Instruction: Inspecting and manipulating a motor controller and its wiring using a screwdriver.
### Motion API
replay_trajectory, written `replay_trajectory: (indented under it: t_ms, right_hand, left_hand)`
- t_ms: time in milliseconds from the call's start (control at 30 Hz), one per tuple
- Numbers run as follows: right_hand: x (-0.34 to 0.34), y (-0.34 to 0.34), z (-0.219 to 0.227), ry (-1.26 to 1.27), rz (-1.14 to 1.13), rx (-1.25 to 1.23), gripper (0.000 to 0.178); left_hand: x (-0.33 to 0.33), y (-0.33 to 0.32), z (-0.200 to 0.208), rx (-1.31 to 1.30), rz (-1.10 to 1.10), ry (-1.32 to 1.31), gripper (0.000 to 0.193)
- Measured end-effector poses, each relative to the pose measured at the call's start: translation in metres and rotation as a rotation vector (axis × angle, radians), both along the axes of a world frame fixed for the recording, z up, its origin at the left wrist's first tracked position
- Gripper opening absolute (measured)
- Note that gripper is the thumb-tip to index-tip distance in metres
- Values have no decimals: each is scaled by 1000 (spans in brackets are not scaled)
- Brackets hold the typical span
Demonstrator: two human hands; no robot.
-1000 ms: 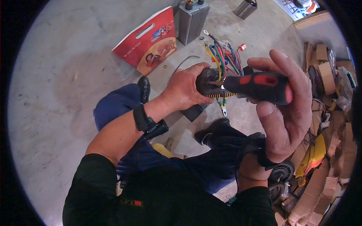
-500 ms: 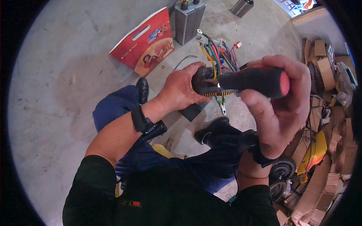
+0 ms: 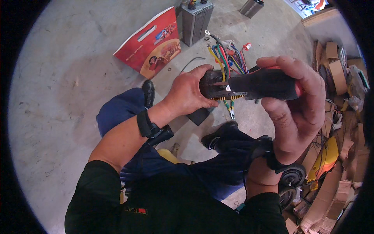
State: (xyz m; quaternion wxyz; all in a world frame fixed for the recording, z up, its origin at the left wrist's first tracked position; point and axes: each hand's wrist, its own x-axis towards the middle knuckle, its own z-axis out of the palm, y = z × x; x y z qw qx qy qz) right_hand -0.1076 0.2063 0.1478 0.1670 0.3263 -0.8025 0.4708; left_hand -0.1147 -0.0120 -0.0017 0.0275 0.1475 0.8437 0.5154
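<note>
My left hand [image 3: 187,90] is closed around a dark, wired electrical box [image 3: 212,82], its thumb and fingers clasping the near and far sides. A row of yellow-and-black ridges runs along the box's near edge. Yellow, green, red and blue wires [image 3: 223,64] come off it on the far side; some carry ring terminals. Between the fingers and thumb of my right hand [image 3: 298,111] is the black handle of a screwdriver [image 3: 261,84] with a red end cap. The handle lies across the box's right part and hides it; I cannot make out where the screwdriver's tip sits.
A red carrying bag [image 3: 154,46] stands on the concrete floor ahead, beside a finned grey metal box [image 3: 196,23]. Another grey box [image 3: 252,7] is farther off. At the right lie heaped cardboard [image 3: 323,199], a yellow part [image 3: 325,158] and black wheels [image 3: 293,174].
My right hand has shifted slightly to the right and its fingers have turned on the screwdriver handle, covering more of the red end. My left hand and the box are nearly still.
</note>
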Motion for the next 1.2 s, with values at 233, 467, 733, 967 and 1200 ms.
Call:
replay_trajectory:
  t_ms: [233, 467, 733, 967, 1200]
  right_hand:
    - [4, -10, -2, 61, -68, 1, 56]
    - [4, -18, -3, 87, -115, -5, 52]
    - [1, -6, -1, -94, 6, -122, 59]
    - [5, 3, 6, -116, 7, 11, 61]
    - [6, -10, -2, 5, -90, 17, 60]
  left_hand:
    - [1, -1, -2, 21, 2, 22, 94]
    - [1, -1, 0, -30, 1, 12, 95]
    - [-1, 0, 1, -6, 4, 51, 93]
    - [0, 1, 0, 36, 11, -7, 92]
    - [-2, 1, -2, 11, 17, 45, 92]
